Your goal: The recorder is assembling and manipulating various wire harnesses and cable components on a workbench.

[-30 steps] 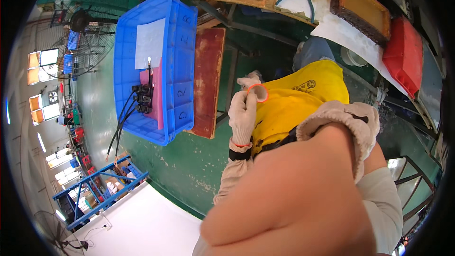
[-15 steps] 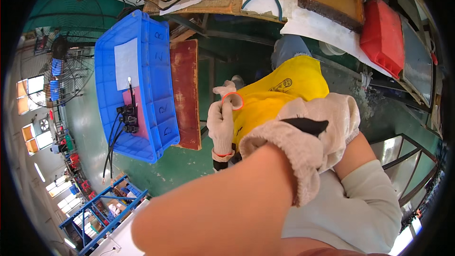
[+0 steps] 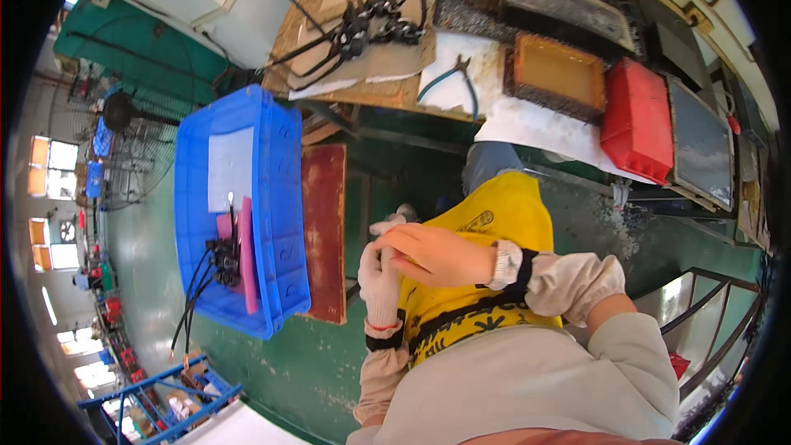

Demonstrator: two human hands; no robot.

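Ring with orange edge gone from view: bare right hand (image 3: 445,256) has come over to gloved left hand (image 3: 380,287), so both likely work one spot by the yellow apron (image 3: 519,208). Can't tell what either grasps. Ring presumably hidden between them; contact blurs at right fingertips (image 3: 392,239).

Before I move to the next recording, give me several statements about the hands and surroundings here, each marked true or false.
1. The left hand wears a pale glove. True.
2. The right hand is far from the left. False: it overlaps the left hand's fingers in this view.
3. The apron is green. False: it is yellow.
4. The pliers lie on the bench. True.
5. The red bin sits inside the blue crate. False: it is on the bench.
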